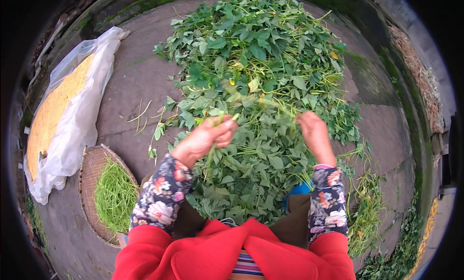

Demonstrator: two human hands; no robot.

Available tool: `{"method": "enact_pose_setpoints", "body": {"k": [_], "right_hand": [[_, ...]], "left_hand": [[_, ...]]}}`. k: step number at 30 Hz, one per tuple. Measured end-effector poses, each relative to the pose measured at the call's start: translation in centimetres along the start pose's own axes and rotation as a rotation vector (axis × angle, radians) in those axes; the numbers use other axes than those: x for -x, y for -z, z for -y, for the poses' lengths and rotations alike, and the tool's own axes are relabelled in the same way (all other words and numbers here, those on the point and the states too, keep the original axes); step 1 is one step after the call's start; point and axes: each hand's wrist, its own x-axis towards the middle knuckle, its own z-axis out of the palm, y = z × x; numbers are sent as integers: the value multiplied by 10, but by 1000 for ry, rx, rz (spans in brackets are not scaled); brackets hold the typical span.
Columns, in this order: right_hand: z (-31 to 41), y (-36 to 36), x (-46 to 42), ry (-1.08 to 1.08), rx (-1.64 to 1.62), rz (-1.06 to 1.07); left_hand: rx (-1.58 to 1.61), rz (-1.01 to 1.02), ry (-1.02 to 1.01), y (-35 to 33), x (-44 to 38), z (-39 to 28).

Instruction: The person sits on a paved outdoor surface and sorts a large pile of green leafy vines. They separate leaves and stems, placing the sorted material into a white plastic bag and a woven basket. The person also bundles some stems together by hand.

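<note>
My left hand (210, 135) is closed around green stems, with a stem end poking out past the thumb and a blurred strand hanging below. To its right, my right hand (314, 129) pinches a thin leafy vine (272, 103), blurred by motion, that stretches leftward between the hands. Both hands are above a large heap of leafy green vines (253, 48). More cut leaves (250, 171) lie closer in, between my knees. At the lower left, a round woven bamboo tray (88, 193) holds a pile of thin green stems (114, 196).
A translucent plastic sheet (81, 124) bearing yellow grain (59, 106) lies at the left. Several loose stems (139, 116) are on the concrete ground (127, 77). A pile of stripped vines (366, 207) lies at the right, near a mossy ledge (406, 120). Something blue (299, 190) shows beside my right knee.
</note>
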Motion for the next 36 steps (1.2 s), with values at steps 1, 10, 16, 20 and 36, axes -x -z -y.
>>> {"method": "enact_pose_setpoints", "body": {"k": [1,10,16,20,36], "right_hand": [[-3,14,0,-107,-84,-13],[40,15,-5,-342,-723,170],[81,-10,-4,-364,-1034,357],[87,-10,-1,-361,-1108,408],[59,30,3,-248,-768,753]], "left_hand": [[16,9,-28,3,11,-10],[-211,-249,-130,-20,-5,9],[-279,-223,-292,-28,-27,29],[-374,-138,-210,-23,-25,30],[-854,131,-135,-18,0,18]]}}
